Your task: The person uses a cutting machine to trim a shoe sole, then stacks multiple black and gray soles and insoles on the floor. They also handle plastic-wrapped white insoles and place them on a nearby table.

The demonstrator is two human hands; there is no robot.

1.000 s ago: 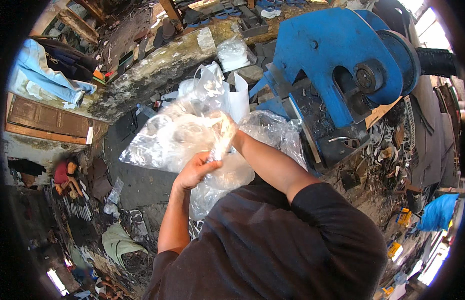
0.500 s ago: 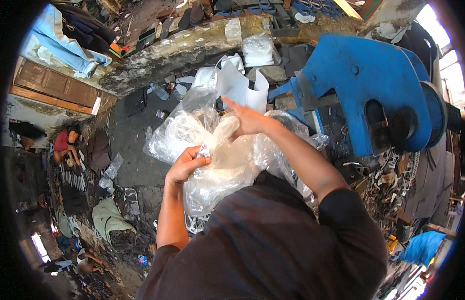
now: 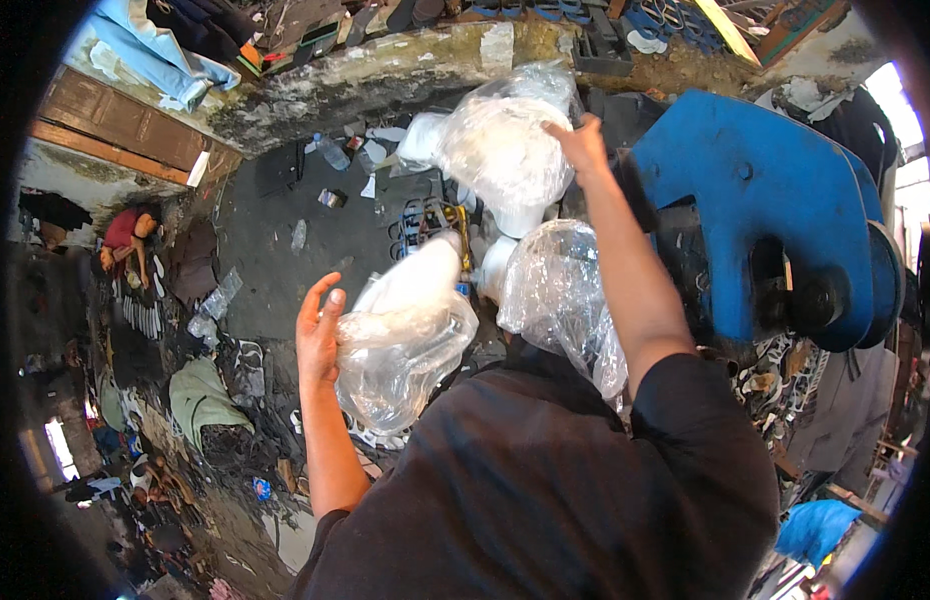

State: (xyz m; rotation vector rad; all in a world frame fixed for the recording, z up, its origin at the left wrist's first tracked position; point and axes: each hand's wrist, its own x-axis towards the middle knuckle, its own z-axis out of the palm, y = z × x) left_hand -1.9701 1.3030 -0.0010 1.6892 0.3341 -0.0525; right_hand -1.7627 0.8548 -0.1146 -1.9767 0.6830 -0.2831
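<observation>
Far out in front, my right hand (image 3: 582, 150) grips the right edge of a puffy clear plastic bag (image 3: 507, 145) with something whitish inside. What the bag holds is blurred by the plastic. My left hand (image 3: 319, 322) is open, fingers and thumb apart, beside a second clear plastic bag (image 3: 400, 365) near my lap; it seems to touch that bag's left side. Pale, rounded contents (image 3: 415, 275) stick out of this bag's top. Between my right forearm and my body lies a third clear plastic bag (image 3: 557, 285).
A large blue metal machine (image 3: 755, 210) stands close to my right forearm. Sandals or straps (image 3: 425, 222) lie on the dark floor ahead, with a plastic bottle (image 3: 332, 152) farther left. A low stained wall (image 3: 385, 75) bounds the far side. A person (image 3: 133, 240) sits at the left.
My right hand has gone from above my lap outward, and a clear bag now lies far ahead under it. My left hand has moved left and opened. The white sheet ahead is now out of sight.
</observation>
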